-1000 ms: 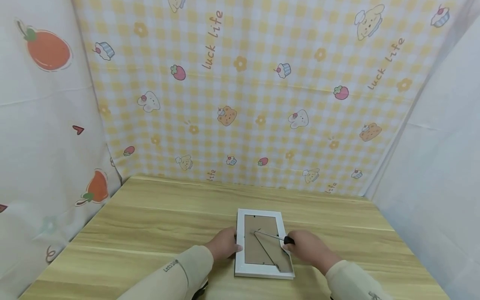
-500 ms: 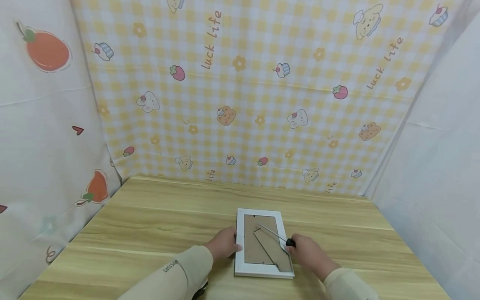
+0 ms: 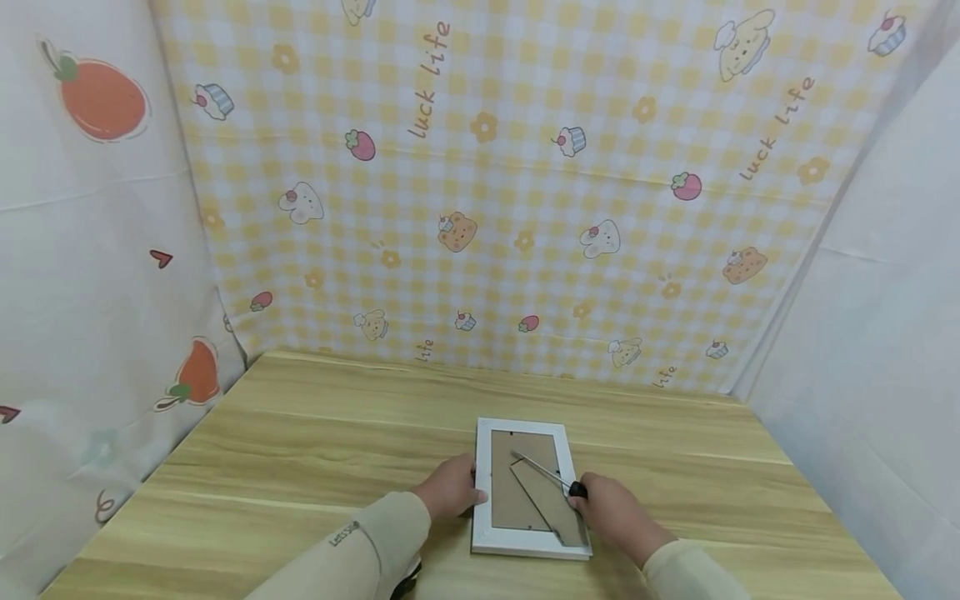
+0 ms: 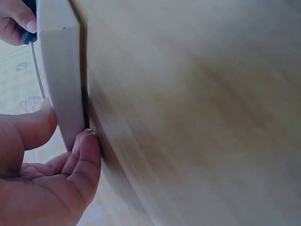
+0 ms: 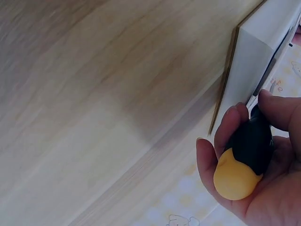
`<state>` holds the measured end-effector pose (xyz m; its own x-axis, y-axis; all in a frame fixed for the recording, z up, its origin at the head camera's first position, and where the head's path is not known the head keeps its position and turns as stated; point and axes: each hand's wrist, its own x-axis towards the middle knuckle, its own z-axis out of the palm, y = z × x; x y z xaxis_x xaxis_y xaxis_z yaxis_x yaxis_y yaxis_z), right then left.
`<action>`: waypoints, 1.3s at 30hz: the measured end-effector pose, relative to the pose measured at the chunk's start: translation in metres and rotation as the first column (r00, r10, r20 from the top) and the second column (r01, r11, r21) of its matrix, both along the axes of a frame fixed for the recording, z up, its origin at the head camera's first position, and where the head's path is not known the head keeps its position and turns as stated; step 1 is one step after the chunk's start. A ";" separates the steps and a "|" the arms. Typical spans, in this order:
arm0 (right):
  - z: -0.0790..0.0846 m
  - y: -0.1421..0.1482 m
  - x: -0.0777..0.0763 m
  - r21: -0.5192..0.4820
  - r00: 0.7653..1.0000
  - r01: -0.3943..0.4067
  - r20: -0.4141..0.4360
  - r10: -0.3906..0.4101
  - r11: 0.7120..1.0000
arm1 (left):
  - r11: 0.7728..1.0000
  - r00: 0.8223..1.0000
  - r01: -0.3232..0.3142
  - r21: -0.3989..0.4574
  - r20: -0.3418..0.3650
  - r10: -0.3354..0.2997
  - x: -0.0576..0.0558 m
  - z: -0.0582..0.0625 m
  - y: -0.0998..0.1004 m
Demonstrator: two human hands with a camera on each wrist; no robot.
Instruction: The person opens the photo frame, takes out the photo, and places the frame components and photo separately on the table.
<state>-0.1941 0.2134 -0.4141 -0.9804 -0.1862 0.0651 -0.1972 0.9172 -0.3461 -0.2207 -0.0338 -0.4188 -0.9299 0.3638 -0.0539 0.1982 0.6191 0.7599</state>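
Note:
A white picture frame (image 3: 525, 542) lies face down on the table, its brown backing board (image 3: 506, 500) up. A dark angled outline, which looks like the stand's edge, crosses the board. My left hand (image 3: 447, 487) grips the frame's left edge; in the left wrist view the thumb (image 4: 35, 127) is on the back and the fingertips are at the underside. My right hand (image 3: 615, 510) holds a screwdriver (image 5: 244, 160) with a black and yellow handle. Its thin metal shaft (image 3: 546, 473) reaches over the frame's right side, tip above or on the board; contact cannot be told.
The wood-grain table (image 3: 322, 425) extends around the frame. A yellow checked cloth (image 3: 480, 183) hangs behind it, with white cloths at the left (image 3: 90, 250) and right (image 3: 862, 333). Small dark metal tabs sit along the board's edges.
My right hand has shifted slightly down, and the screwdriver's tip has swung toward the frame's far end, so the shaft slants more. The left hand and frame have stayed in place.

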 end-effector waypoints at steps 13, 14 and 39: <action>0.001 -0.006 -0.005 0.062 0.998 0.036 0.047 -0.039 0.997 | 0.999 0.995 0.024 -0.039 -0.095 -0.028 0.003 -0.003 0.003; 0.001 -0.006 -0.005 0.064 0.998 0.036 0.051 -0.040 0.997 | 0.998 0.994 0.029 -0.051 -0.108 -0.034 0.004 -0.003 0.003; 0.004 0.001 -0.016 0.048 0.998 -0.067 0.019 0.066 0.997 | 0.992 0.986 -0.086 -0.096 -0.148 0.071 0.030 -0.002 0.013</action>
<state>-0.2102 0.2145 -0.4102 -0.9666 -0.2535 0.0373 -0.2526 0.9181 -0.3054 -0.1909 -0.0208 -0.4204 -0.9561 0.2888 0.0493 0.2483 0.7097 0.6593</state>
